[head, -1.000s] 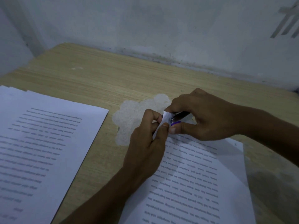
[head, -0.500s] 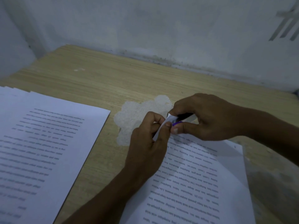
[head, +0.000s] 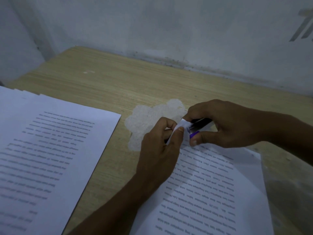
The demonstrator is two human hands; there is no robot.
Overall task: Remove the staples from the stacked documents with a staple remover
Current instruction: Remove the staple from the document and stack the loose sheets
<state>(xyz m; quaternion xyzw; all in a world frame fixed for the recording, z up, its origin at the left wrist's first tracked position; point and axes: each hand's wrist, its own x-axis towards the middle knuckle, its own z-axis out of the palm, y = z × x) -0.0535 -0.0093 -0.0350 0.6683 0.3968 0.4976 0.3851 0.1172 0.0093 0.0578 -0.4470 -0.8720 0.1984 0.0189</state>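
A printed document (head: 208, 189) lies on the wooden desk at the lower right, its top-left corner lifted and folded up. My left hand (head: 159, 150) pinches that raised corner between thumb and forefinger. My right hand (head: 227, 122) grips a small staple remover (head: 199, 125), black on top with a purple lower part and a metal jaw. The jaw sits against the pinched corner. The staple itself is too small to make out.
A stack of printed sheets (head: 45, 158) covers the desk's left side. A pale, rough patch (head: 149, 121) where the desk surface (head: 118, 82) has peeled lies just behind my hands. A grey wall (head: 169, 31) closes off the back.
Both hands have stayed at the paper's corner. My right hand has drawn the remover slightly to the right, so more of its black and purple body shows.
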